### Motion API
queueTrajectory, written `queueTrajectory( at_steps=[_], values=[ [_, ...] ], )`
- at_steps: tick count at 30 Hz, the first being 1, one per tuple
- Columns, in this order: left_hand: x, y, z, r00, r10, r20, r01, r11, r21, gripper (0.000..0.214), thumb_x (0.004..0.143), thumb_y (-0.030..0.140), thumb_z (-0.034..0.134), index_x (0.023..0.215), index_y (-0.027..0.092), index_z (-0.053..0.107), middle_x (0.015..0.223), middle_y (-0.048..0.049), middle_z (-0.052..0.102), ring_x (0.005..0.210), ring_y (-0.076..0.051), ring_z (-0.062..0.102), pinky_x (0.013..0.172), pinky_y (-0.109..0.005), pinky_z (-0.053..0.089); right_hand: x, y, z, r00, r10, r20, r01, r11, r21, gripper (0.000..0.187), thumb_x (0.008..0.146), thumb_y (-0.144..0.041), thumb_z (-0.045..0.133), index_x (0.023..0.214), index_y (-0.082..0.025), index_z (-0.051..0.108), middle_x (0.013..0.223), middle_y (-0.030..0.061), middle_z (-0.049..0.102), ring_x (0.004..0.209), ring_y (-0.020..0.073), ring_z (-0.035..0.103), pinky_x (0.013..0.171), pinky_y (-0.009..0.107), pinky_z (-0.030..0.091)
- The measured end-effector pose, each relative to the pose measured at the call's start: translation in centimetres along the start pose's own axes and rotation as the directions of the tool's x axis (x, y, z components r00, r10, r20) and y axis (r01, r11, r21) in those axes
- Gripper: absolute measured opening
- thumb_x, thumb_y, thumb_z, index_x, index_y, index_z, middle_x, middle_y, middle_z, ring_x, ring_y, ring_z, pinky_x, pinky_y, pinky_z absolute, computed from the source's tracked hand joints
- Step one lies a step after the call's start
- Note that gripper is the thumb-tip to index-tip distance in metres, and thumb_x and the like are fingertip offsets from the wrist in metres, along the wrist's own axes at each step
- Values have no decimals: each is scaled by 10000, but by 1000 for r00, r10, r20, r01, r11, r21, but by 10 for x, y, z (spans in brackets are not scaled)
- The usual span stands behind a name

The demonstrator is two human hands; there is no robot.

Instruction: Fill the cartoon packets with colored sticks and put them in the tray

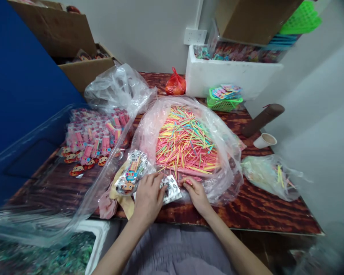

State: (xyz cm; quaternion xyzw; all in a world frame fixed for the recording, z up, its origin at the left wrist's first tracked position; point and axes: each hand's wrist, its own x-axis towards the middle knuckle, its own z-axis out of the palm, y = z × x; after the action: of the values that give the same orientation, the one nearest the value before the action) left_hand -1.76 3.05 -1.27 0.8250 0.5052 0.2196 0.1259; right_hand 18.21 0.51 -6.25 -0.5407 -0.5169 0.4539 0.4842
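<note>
A big open plastic bag (229, 152) on the dark wooden table (260, 214) holds a heap of thin coloured sticks (186, 141). My left hand (147, 196) rests at the table's front edge, fingers curled over a small clear printed packet (172, 190). My right hand (196, 193) is beside it at the bag's near rim, fingers pinched on a few pink sticks. A filled packet with a cartoon face (131, 175) lies just left of my left hand, on a crumpled cloth (114, 200).
A pile of filled pink packets (91, 141) lies in clear plastic at the left. A white foam box (232, 72), green basket (224, 100), red bag (175, 84), brown tube (262, 119), paper cup (265, 140) and a smaller bag (268, 175) sit behind and right. Cardboard boxes (74, 49) stand far left.
</note>
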Motion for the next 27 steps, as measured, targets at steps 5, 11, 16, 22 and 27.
queueTrajectory(
  at_steps=[5, 11, 16, 22, 27],
  values=[
    [-4, -14, 6, 992, -82, 93, 77, 996, 52, 242, 881, 294, 594, 1093, 178, 586, 998, -93, 607, 963, -290, 559, 821, -430, 461, 0, 1, 1, 1000, -15, 1, 15, 1000, -4, 166, 914, -292, 545, 876, -204, 680, 850, 34, 688, 843, 193, 645, 783, 286, 476],
    [5, -20, 7, 979, -199, 51, 205, 958, -199, 72, 880, 237, 545, 817, 209, 526, 816, -19, 587, 803, -207, 579, 711, -318, 432, -1, 2, 3, 1000, -18, -13, 18, 1000, 12, 171, 911, -316, 559, 885, -205, 686, 854, 38, 707, 838, 195, 659, 775, 292, 496],
    [8, -27, 7, 983, -165, 78, 176, 971, -164, 201, 930, 252, 467, 772, 203, 581, 795, -33, 595, 785, -198, 579, 700, -309, 417, 4, -3, -3, 1000, 7, -6, -7, 1000, -30, 209, 923, -316, 535, 1020, -207, 684, 831, 33, 711, 809, 196, 668, 776, 308, 503],
    [7, -24, 1, 983, -159, -94, 131, 958, -254, 193, 949, 263, 466, 873, 202, 632, 843, -44, 605, 842, -201, 582, 752, -309, 426, 39, -18, -33, 997, -10, -71, 2, 993, -115, 222, 893, -310, 549, 1044, -202, 671, 783, 27, 689, 692, 186, 628, 675, 303, 499],
    [10, -21, -10, 952, -266, -149, 169, 867, -469, 166, 922, 286, 524, 816, 201, 620, 816, -18, 607, 812, -175, 574, 750, -280, 414, 51, -27, -39, 996, -44, -77, 45, 999, 6, 170, 849, -358, 615, 869, -201, 679, 786, 29, 708, 750, 193, 646, 741, 317, 513]
  ],
)
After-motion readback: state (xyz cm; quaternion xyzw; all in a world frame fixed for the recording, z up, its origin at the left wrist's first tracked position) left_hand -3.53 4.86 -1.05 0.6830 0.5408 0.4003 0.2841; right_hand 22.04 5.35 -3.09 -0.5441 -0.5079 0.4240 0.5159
